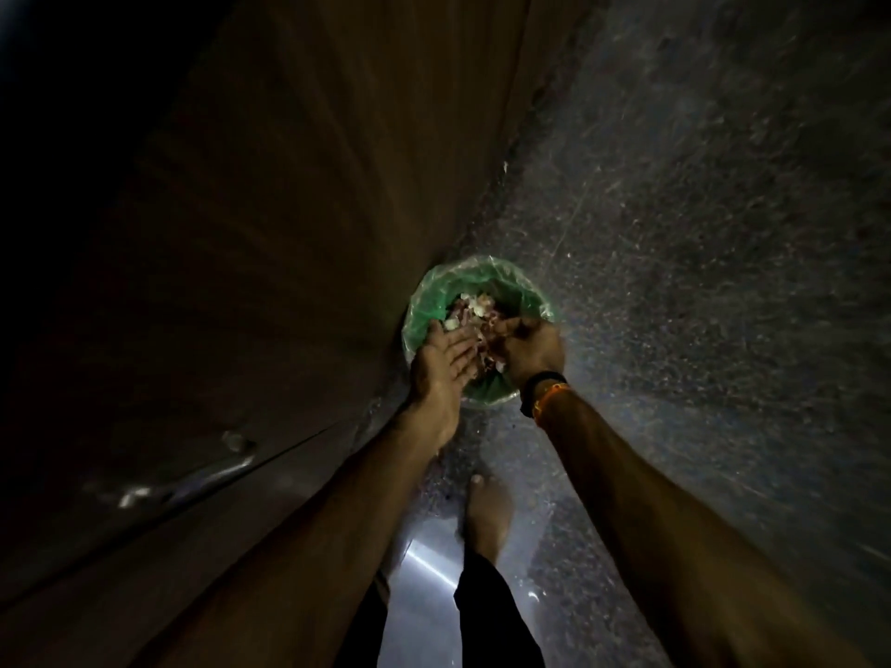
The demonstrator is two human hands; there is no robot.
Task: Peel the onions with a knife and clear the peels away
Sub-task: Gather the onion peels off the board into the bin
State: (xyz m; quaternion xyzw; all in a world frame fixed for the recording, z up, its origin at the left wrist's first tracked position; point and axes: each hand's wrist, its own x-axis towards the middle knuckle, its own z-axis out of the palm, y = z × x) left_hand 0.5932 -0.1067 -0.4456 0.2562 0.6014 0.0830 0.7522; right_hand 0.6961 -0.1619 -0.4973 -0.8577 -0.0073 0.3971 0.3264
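Observation:
A small bin lined with a green plastic bag (518,282) stands on the floor against a cupboard. Purple and white onion peels (470,311) lie inside it. My left hand (441,361) is over the bin's near left rim, palm up and fingers straight, with scraps of peel on it. My right hand (533,347) is over the near right rim, fingers curled round a clump of peels between the two hands. No knife or onion is in view.
A dark wooden cupboard front (241,282) with a metal handle (193,484) runs along the left. Speckled stone floor (699,282) spreads to the right. My bare foot (487,518) stands just behind the bin.

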